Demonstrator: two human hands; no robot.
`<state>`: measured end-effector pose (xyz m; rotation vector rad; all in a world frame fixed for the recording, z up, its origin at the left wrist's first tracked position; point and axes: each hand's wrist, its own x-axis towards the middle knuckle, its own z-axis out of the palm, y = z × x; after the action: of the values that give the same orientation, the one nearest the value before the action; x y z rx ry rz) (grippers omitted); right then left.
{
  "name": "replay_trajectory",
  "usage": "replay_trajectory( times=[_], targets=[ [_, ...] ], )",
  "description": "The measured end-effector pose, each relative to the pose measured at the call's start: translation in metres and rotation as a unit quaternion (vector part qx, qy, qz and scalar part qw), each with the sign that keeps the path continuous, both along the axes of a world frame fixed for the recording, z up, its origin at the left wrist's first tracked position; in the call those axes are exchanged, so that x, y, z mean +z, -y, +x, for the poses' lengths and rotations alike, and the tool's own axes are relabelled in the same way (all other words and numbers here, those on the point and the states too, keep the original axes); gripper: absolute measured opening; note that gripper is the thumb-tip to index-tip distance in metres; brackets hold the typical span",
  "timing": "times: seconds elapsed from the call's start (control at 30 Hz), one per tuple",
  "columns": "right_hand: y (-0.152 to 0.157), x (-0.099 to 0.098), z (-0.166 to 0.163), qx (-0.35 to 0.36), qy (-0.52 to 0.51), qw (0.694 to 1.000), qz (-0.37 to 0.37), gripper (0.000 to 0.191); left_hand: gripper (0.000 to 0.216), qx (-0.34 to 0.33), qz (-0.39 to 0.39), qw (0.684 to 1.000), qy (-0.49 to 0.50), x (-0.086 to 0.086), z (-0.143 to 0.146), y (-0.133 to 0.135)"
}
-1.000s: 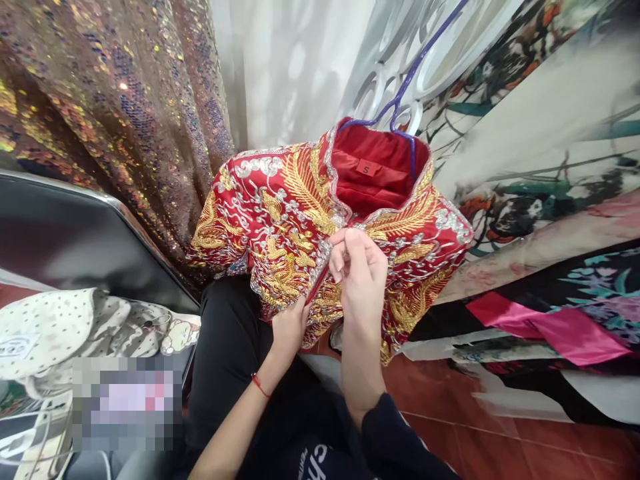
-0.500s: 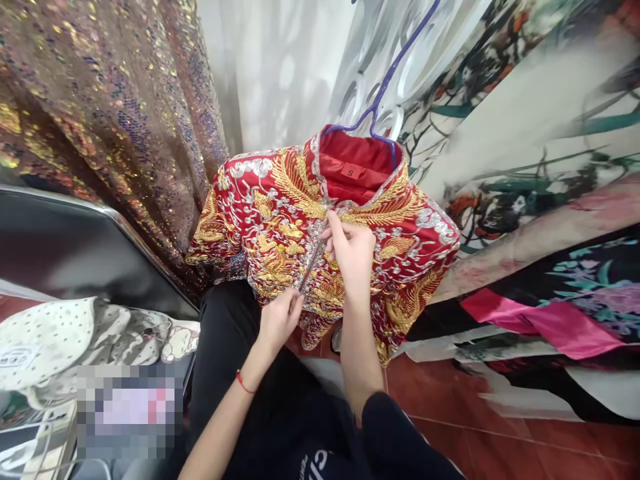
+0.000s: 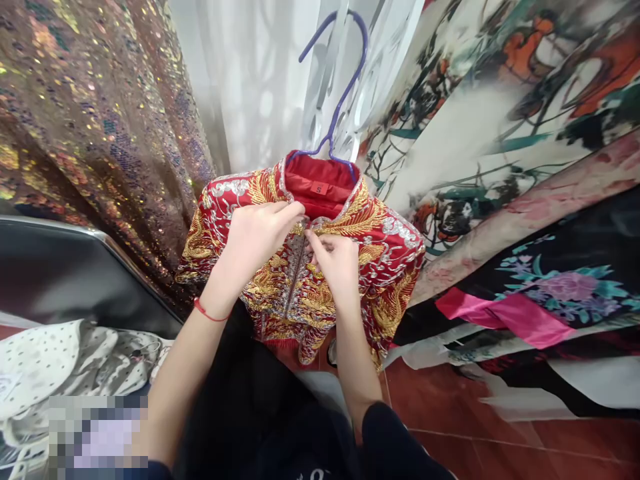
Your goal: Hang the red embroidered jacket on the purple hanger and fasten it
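Note:
A red jacket with heavy gold and silver embroidery hangs in front of me on a purple hanger. Inside its stand-up collar is a red label marked S. My left hand, with a red string on the wrist, is closed at the collar's front edge, its fingertips pinched on the fabric. Just right of it, my right hand pinches the front edge below the collar, thumb near the top of the zip. The zip line runs down the front. What lies under the fingertips is partly hidden.
A sequinned curtain-like fabric hangs at the left, above a black chair back. Dotted white cloth lies at lower left. Printed garments and a pink sash fill the right, over a red tiled floor.
My left hand has moved up from low on the zip to the collar. My right hand stays near the neckline, slightly lower. The jacket and hanger appear further left and lower in view.

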<state>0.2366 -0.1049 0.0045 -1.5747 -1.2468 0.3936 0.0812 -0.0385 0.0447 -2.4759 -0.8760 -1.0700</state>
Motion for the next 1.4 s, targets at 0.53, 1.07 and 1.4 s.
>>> replay_trajectory(
  times=[0.53, 1.07, 1.4],
  targets=[
    [0.017, 0.089, 0.073, 0.095, 0.417, 0.889, 0.167, 0.037, 0.034, -0.114, -0.044, 0.992, -0.019, 0.07, -0.037, -0.045],
    [0.029, 0.05, 0.105, 0.058, 0.282, 0.943, 0.169, 0.056, 0.07, -0.088, -0.063, 0.987, 0.117, -0.01, -0.043, -0.079],
    [0.03, 0.013, 0.129, -0.057, 0.233, 0.944, 0.228, 0.027, 0.03, -0.045, -0.076, 0.962, 0.258, -0.026, -0.073, -0.106]
  ],
)
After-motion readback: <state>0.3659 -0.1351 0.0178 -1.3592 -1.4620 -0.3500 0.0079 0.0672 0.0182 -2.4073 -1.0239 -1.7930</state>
